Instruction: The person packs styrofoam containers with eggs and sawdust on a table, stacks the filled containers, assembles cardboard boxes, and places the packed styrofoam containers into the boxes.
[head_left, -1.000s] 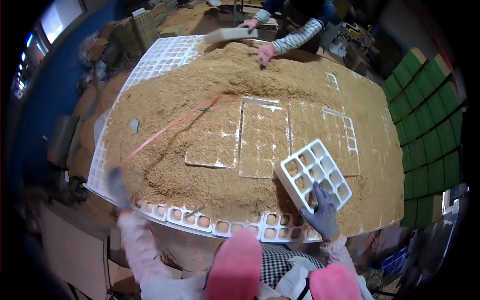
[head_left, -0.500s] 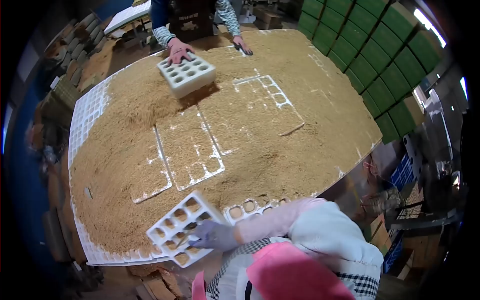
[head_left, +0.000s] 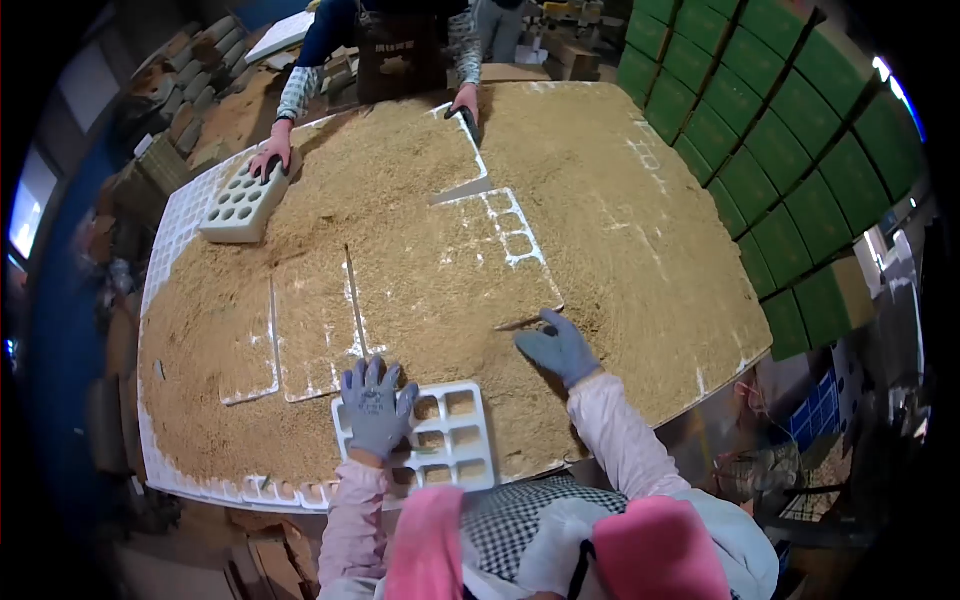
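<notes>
My left hand (head_left: pixel 377 410), in a grey glove, lies with fingers spread on the left side of a white foam tray (head_left: pixel 478 430) with square cells. The tray rests at the near edge of the table, and tan granular material shows through some cells. My right hand (head_left: pixel 560 350), also gloved in grey, is stretched forward with thumb and fingers apart. Its fingertips are by the near corner of a half-buried foam tray (head_left: pixel 524 235); whether they touch it I cannot tell.
Opposite, a person's hand (head_left: pixel 270 155) rests on a foam block (head_left: pixel 240 208) with round holes. Their other hand (head_left: pixel 465 105) is at a raised tray edge. Tan grains (head_left: pixel 650 290) cover the table. Green boxes (head_left: pixel 770 125) are stacked along the right.
The foam tray, tilted in my right hand before, now lies flat under my left hand, which has come into view. My right hand has moved forward. The other person's block has slid left.
</notes>
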